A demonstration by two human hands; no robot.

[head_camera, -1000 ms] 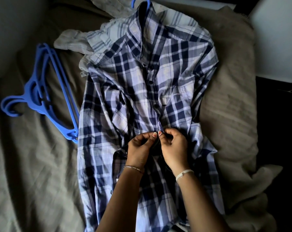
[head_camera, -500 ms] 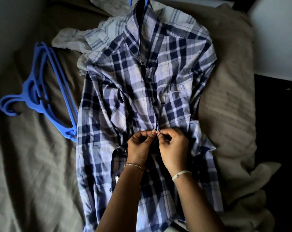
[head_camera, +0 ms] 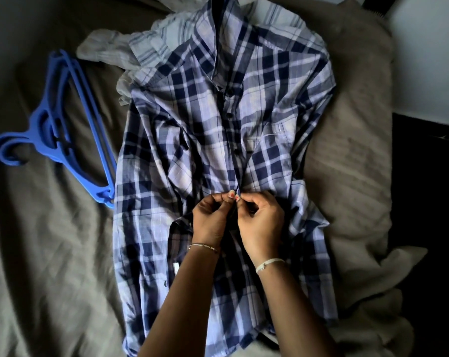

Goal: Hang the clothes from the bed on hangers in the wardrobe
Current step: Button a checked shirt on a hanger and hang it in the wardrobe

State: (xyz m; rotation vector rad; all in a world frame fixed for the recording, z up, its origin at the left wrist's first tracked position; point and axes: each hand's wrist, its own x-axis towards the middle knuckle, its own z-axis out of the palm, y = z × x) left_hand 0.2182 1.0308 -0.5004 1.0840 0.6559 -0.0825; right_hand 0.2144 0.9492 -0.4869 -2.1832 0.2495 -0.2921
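A blue and white plaid shirt (head_camera: 192, 130) lies front up on the bed, collar at the far end. Three dark buttons down its placket are fastened. My left hand (head_camera: 210, 220) and my right hand (head_camera: 260, 222) meet at the placket near the shirt's middle, each pinching a fabric edge with thumb and fingertips. The button between them is hidden by my fingers. A stack of blue plastic hangers (head_camera: 63, 124) lies on the sheet to the left of the shirt. The hanger hook seen earlier at the collar is out of view.
A grey-brown sheet (head_camera: 50, 253) covers the bed. A pale striped garment (head_camera: 151, 39) lies crumpled under the shirt's left shoulder. A bunched blanket (head_camera: 359, 189) runs along the right. Dark floor (head_camera: 429, 202) and a light wall (head_camera: 429, 60) lie beyond it.
My hands stay pinched at the same spot on the placket, with only small finger movements. The view has tilted down slightly, so the blue hook at the collar has left the frame.
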